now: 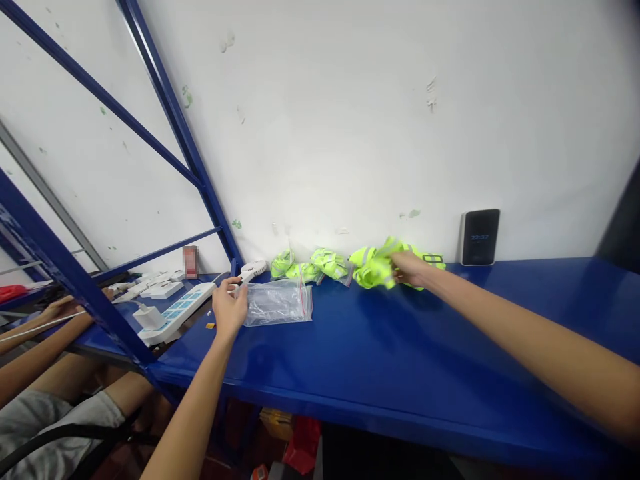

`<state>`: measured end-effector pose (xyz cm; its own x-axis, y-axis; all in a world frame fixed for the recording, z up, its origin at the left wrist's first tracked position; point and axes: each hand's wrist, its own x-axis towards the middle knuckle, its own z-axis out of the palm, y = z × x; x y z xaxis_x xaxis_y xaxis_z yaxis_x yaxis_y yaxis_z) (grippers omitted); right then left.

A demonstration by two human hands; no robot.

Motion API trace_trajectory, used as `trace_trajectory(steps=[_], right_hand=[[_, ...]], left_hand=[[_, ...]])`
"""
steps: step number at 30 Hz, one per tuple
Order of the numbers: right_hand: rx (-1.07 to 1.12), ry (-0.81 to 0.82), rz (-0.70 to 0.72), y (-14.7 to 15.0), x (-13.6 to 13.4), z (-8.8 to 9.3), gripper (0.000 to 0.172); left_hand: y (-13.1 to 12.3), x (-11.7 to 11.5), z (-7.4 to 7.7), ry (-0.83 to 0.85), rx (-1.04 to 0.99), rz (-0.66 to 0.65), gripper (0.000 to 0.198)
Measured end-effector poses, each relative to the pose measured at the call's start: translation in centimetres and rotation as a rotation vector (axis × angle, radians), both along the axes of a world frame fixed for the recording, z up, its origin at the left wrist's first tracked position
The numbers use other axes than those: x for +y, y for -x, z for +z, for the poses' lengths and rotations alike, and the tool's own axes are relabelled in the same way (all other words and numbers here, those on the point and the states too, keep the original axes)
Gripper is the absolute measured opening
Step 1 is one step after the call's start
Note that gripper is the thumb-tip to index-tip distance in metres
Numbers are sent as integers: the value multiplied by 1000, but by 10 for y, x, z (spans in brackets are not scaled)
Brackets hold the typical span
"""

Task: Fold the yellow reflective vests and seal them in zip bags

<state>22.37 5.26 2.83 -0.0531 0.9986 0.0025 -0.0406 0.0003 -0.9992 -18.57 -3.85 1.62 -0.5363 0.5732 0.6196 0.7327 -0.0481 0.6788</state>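
Note:
My left hand (231,308) is closed at the left end of a clear zip-lock bag (277,303), which lies flat on the blue table. A small white fan (254,268) stands just behind those fingers. Over the back of the table, my right hand (407,268) grips a bunched fluorescent yellow reflective strap (373,267), slightly blurred. More strap with a black buckle (433,259) lies behind that hand. Between my hands, several folded yellow reflective bundles (330,263) sit along the wall, at least partly in clear bags.
A black-screened device (480,237) stands against the wall on the right. Left of the blue frame post (200,180) are a white power strip (180,312), a plugged-in charger (149,318) and white boxes (163,289). Another person's hands (63,307) rest there.

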Motion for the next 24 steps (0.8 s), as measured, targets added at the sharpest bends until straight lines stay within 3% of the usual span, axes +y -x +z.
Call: trace_trajectory(steps=[3, 6, 8, 11, 15, 17, 20, 24], right_hand=[[-33, 61, -33, 10, 7, -6, 48], [-237, -106, -125, 19, 5, -7, 60], [-531, -327, -149, 25, 0, -9, 49], [-854, -665, -57, 37, -9, -14, 35], [-1006, -982, 73, 58, -15, -18, 38], [-1065, -1104, 169, 68, -14, -19, 40], [-1238, -978, 320, 76, -7, -26, 39], [-1382, -675, 273, 79, 4, -43, 34]], left_hand=[[-14, -4, -5, 110, 195, 168, 39], [-29, -15, -8, 166, 367, 189, 44], [-38, -21, -11, 231, 513, 119, 40], [-47, -23, -15, 347, 651, -19, 43], [-57, -14, -24, 482, 692, -213, 55], [-60, -10, -32, 640, 659, -288, 63], [-61, -5, -42, 927, 591, -338, 71], [-57, 0, -42, 1061, 564, -388, 74]])
